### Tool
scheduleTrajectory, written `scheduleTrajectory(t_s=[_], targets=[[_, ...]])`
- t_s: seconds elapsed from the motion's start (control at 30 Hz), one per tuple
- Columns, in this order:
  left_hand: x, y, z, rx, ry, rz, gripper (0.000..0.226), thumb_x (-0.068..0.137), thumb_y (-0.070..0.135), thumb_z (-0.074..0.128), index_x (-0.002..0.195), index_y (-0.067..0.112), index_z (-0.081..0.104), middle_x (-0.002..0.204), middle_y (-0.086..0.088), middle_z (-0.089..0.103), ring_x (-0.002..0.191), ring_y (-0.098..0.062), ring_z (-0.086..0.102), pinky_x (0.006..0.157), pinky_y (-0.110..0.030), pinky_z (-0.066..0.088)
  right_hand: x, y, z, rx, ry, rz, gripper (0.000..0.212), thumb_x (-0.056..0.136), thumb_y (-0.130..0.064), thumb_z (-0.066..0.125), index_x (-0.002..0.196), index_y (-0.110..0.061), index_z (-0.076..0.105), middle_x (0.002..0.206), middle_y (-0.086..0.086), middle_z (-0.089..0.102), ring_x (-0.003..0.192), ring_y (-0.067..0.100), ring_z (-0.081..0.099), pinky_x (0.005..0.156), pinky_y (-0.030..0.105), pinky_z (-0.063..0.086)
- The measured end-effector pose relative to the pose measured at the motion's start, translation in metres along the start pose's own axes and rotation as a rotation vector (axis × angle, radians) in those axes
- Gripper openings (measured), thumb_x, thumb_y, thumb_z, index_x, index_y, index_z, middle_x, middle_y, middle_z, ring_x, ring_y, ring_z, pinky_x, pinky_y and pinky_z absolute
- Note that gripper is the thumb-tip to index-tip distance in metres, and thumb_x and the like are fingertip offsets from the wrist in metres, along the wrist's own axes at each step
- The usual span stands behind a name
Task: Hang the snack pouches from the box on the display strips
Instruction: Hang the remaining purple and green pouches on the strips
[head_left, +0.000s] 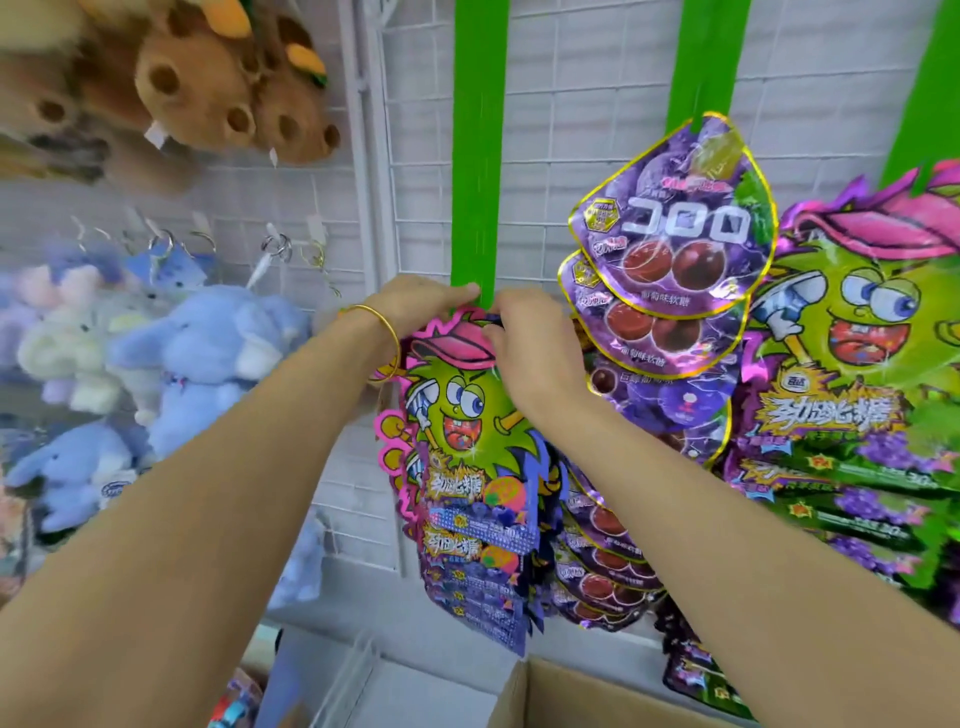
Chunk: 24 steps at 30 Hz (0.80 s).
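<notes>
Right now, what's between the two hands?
The green display strip runs down between the left hand and right hand, meeting the top of the snack pouch; shown in the head view.

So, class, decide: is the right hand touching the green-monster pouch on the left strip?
Touching. The head view shows the right hand with fingers pinching the top edge of the green-monster pouch, no gap between them.

Bright, even light; blurred, warped edges
</notes>
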<state>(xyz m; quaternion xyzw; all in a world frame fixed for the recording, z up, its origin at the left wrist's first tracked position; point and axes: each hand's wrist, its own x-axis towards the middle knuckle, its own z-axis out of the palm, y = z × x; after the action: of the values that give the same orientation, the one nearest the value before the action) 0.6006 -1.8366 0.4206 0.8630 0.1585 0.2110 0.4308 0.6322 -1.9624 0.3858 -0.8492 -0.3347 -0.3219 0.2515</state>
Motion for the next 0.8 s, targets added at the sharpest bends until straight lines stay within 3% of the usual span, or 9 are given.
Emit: scheduleTrajectory(t_s=[0.13, 0.23, 0.33, 0.4, 0.47, 0.53, 0.6, 0.7, 0.8], targets=[[0.003, -0.003, 0.002, -0.185, 0.026, -0.059, 0.046, 0.082, 0.041, 0.062, 0.109, 0.004, 0.06, 0.069, 0.001, 0.05, 0.063, -0.01, 0.043, 0.059, -0.024, 0.035, 0.003, -0.002, 0.002, -0.009, 0.01, 0.033, 0.011, 0.09, -0.003, 0.049, 0.098, -0.007, 0.056, 0.102, 0.014, 0.059, 0.094, 0.034, 0.059, 0.064, 0.033, 0.037], [0.003, -0.004, 0.004, -0.21, 0.039, -0.096, 0.041, 0.08, 0.043, 0.064, 0.1, 0.008, 0.058, 0.076, -0.001, 0.055, 0.073, -0.014, 0.05, 0.072, -0.027, 0.038, -0.002, -0.001, 0.003, -0.021, -0.012, 0.044, 0.013, 0.09, -0.002, 0.048, 0.101, -0.004, 0.055, 0.104, 0.016, 0.058, 0.095, 0.036, 0.059, 0.067, 0.034, 0.038], [0.0, -0.007, 0.005, -0.235, 0.049, -0.129, 0.05, 0.076, 0.048, 0.067, 0.099, 0.005, 0.058, 0.088, -0.007, 0.062, 0.074, -0.017, 0.054, 0.069, -0.027, 0.044, -0.01, 0.002, 0.006, -0.033, -0.071, 0.06, 0.011, 0.091, -0.004, 0.047, 0.098, -0.003, 0.056, 0.104, 0.018, 0.06, 0.097, 0.037, 0.06, 0.069, 0.036, 0.042], [-0.004, -0.009, 0.005, -0.255, 0.04, -0.114, 0.064, 0.066, 0.058, 0.069, 0.102, 0.005, 0.063, 0.095, -0.01, 0.069, 0.082, -0.025, 0.063, 0.08, -0.032, 0.051, -0.015, 0.005, 0.01, -0.019, -0.102, 0.061, 0.007, 0.091, -0.006, 0.049, 0.093, -0.005, 0.055, 0.101, 0.019, 0.061, 0.095, 0.037, 0.06, 0.065, 0.035, 0.038], [-0.009, -0.014, 0.006, -0.209, 0.043, -0.078, 0.061, 0.064, 0.063, 0.067, 0.092, 0.009, 0.066, 0.096, -0.008, 0.07, 0.092, -0.028, 0.064, 0.09, -0.034, 0.05, -0.019, 0.006, 0.011, -0.005, -0.13, 0.05, 0.004, 0.089, -0.009, 0.053, 0.088, -0.006, 0.055, 0.097, 0.019, 0.062, 0.094, 0.038, 0.06, 0.064, 0.035, 0.038], [-0.019, -0.023, 0.011, -0.153, 0.093, 0.012, 0.035, 0.08, 0.044, 0.064, 0.094, 0.011, 0.063, 0.094, -0.005, 0.065, 0.088, -0.02, 0.06, 0.079, -0.021, 0.046, -0.022, 0.007, 0.009, 0.008, -0.152, 0.036, 0.012, 0.09, -0.016, 0.056, 0.094, -0.004, 0.057, 0.1, 0.019, 0.062, 0.096, 0.037, 0.059, 0.07, 0.036, 0.042], [-0.03, -0.035, 0.02, -0.126, 0.11, 0.111, 0.03, 0.084, 0.02, 0.064, 0.112, 0.01, 0.057, 0.093, -0.004, 0.062, 0.085, -0.015, 0.058, 0.068, -0.014, 0.046, -0.023, 0.009, 0.006, 0.019, -0.152, 0.036, 0.019, 0.09, -0.021, 0.057, 0.1, -0.004, 0.058, 0.104, 0.018, 0.06, 0.099, 0.035, 0.057, 0.074, 0.036, 0.043], [-0.036, -0.058, 0.028, -0.031, 0.138, 0.222, 0.04, 0.081, 0.007, 0.064, 0.119, 0.009, 0.054, 0.105, -0.008, 0.061, 0.097, -0.013, 0.055, 0.089, -0.021, 0.046, -0.023, 0.01, 0.005, 0.096, -0.123, 0.064, 0.019, 0.089, -0.02, 0.058, 0.099, -0.004, 0.059, 0.103, 0.017, 0.061, 0.098, 0.035, 0.057, 0.073, 0.036, 0.043], [-0.037, -0.066, 0.029, 0.007, 0.169, 0.262, 0.039, 0.082, 0.006, 0.063, 0.12, 0.008, 0.054, 0.106, -0.006, 0.061, 0.099, -0.011, 0.054, 0.092, -0.023, 0.044, -0.022, 0.01, 0.007, 0.178, -0.108, 0.094, 0.016, 0.088, -0.017, 0.059, 0.096, -0.003, 0.061, 0.099, 0.018, 0.064, 0.094, 0.036, 0.059, 0.071, 0.037, 0.045]])
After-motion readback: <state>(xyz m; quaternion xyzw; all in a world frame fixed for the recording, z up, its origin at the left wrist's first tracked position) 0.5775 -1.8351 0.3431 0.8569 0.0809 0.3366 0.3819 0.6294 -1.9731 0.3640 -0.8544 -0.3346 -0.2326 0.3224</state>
